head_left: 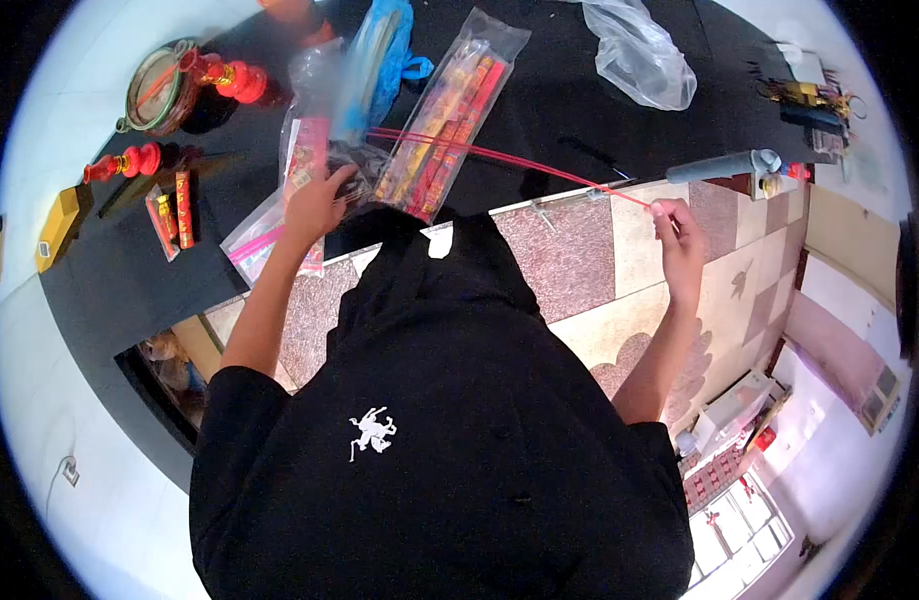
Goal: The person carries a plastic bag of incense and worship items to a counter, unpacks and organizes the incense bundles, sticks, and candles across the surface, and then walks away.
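My right hand (680,235) is held out over the floor beyond the table edge, its fingers pinched on the ends of a few thin red incense sticks (525,158). The sticks stretch left across the table to a blurred blue plastic bag (382,75). My left hand (320,207) is closed on a clear plastic bag (270,228) with pink and white printing, near the table's front edge. Between the hands lies a long clear packet of red and yellow candle-like sticks (450,120). Some of my left fingertips blend into the crumpled plastic.
On the black table (550,90) stand a round burner pot (158,92) and red candle holders (230,80) at the left. Small red packets (175,215) lie nearby. A crumpled clear bag (640,55) and a grey cylinder (720,166) are at the right.
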The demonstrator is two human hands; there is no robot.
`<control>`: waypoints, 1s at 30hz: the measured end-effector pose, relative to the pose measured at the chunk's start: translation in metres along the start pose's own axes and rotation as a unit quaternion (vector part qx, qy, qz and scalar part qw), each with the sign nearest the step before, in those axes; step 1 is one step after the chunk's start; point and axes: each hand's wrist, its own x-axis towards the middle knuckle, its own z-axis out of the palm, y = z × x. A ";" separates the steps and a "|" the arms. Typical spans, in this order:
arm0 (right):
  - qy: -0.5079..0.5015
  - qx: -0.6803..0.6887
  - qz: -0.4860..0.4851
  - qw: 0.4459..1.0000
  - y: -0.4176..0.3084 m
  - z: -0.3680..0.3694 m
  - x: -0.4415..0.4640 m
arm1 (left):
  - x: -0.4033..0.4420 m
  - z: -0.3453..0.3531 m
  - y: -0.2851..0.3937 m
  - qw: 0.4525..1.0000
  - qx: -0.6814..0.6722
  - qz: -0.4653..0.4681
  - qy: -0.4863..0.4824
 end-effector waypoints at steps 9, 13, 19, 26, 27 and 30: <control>-0.077 -0.051 -0.054 0.994 -0.008 0.023 0.039 | 0.022 -0.009 -0.013 0.996 -0.009 0.043 -0.072; -0.092 -0.073 -0.091 0.989 -0.016 0.025 0.053 | 0.029 -0.014 -0.011 0.995 -0.052 0.082 -0.019; -0.091 -0.085 -0.152 0.981 -0.032 0.034 0.072 | 0.031 -0.040 -0.004 0.991 -0.061 0.114 -0.047; -0.103 -0.094 -0.180 0.974 -0.040 0.047 0.085 | 0.021 -0.068 0.012 0.986 -0.115 0.111 -0.046; -0.101 -0.092 -0.190 0.972 -0.042 0.051 0.086 | 0.021 -0.074 0.016 0.986 -0.115 0.111 -0.050; -0.112 -0.081 -0.203 0.969 -0.055 0.071 0.085 | 0.022 -0.084 0.025 0.982 -0.123 0.132 -0.051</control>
